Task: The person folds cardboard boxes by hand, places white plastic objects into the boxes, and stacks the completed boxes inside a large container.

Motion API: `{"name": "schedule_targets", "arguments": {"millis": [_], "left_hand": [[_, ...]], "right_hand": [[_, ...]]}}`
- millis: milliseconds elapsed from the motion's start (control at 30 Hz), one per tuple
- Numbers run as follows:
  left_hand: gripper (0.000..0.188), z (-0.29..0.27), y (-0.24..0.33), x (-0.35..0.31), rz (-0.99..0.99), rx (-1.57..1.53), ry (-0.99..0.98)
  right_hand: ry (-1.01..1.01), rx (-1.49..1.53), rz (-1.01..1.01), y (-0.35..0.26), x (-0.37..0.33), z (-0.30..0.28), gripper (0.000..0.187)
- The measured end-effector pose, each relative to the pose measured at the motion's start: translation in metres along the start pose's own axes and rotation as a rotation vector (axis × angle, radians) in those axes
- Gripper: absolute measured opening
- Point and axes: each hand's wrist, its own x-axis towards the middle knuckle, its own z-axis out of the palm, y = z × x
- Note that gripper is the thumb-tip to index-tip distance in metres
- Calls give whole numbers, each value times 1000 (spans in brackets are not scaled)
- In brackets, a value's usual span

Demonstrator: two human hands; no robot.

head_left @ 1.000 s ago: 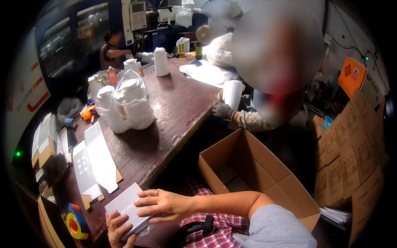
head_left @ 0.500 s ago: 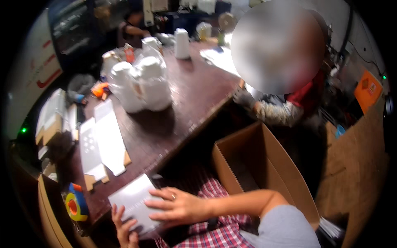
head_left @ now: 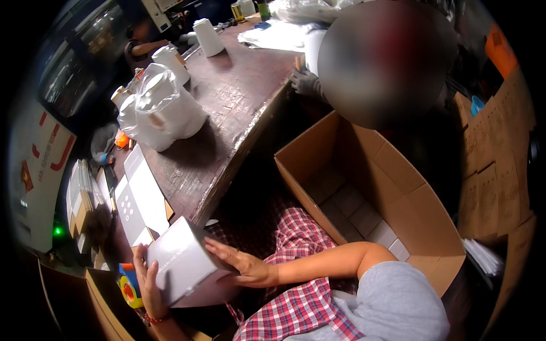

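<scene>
The upright left hand (head_left: pixel 149 287) and the right hand (head_left: pixel 251 268), its forearm (head_left: pixel 318 266) stretched sideways, hold a white box (head_left: pixel 185 262) clamped between them.

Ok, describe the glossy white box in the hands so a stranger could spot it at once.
Start from the big dark reddish-brown table and go to its near end, at lower left. Just in front, the glossy white box is held between the bare left hand and bare right hand. Unlike the flat white cardboard pieces on the table, it is three-dimensional and tilted.
</scene>
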Motion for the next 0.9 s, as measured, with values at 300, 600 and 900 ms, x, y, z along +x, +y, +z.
{"name": "schedule_targets", "arguments": {"millis": [300, 600, 900], "left_hand": [[62, 160, 192, 43, 587, -106, -291], [57, 403, 77, 99, 271, -138, -795], [54, 379, 46, 83, 509, 178, -934]], "right_hand": [[599, -230, -396, -104, 10, -230, 74], [1402, -168, 258, -7, -149, -308, 69], [1380, 1022, 241, 165, -251, -300, 73]]}}
